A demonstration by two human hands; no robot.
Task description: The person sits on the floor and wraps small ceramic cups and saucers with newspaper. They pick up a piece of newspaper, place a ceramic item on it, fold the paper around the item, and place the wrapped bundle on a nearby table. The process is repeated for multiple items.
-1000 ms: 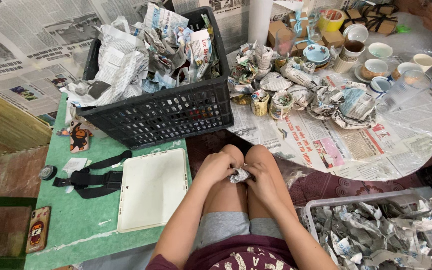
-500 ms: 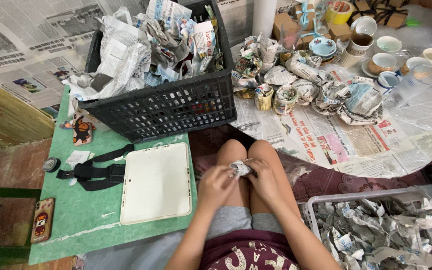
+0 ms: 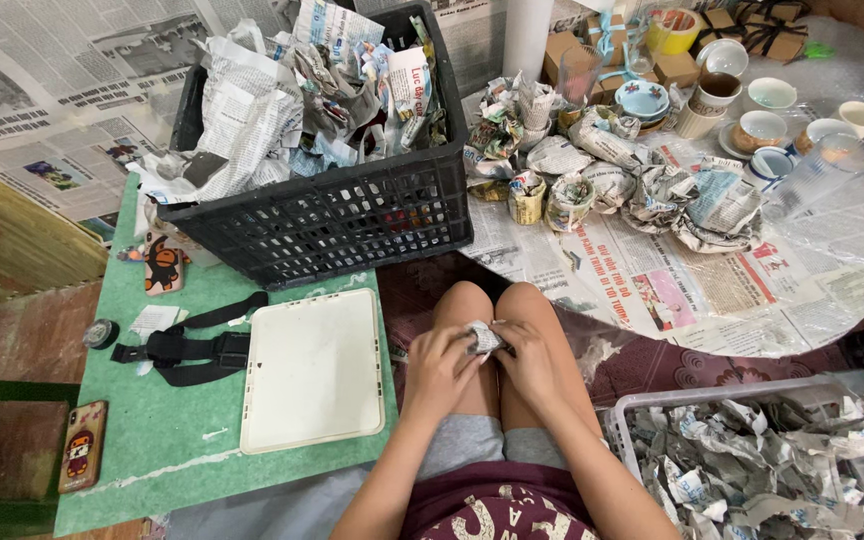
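Over knees (newsprint everywhere): both hands (image 3: 482, 360) pinch small paper-wrapped bundle (image 3: 485, 338).

Crate (image 3: 332, 215) behind tray (image 3: 312, 368)

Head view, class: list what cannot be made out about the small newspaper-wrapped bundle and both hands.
- Newspaper-wrapped bundle: contents hidden by paper and fingers.
- Left hand and right hand: palms face down, so the grip underneath is unseen.
- Black crate: bottom buried under crumpled newspaper.

Left hand (image 3: 439, 362) and right hand (image 3: 529, 358) meet (fingers curled) over the knees.
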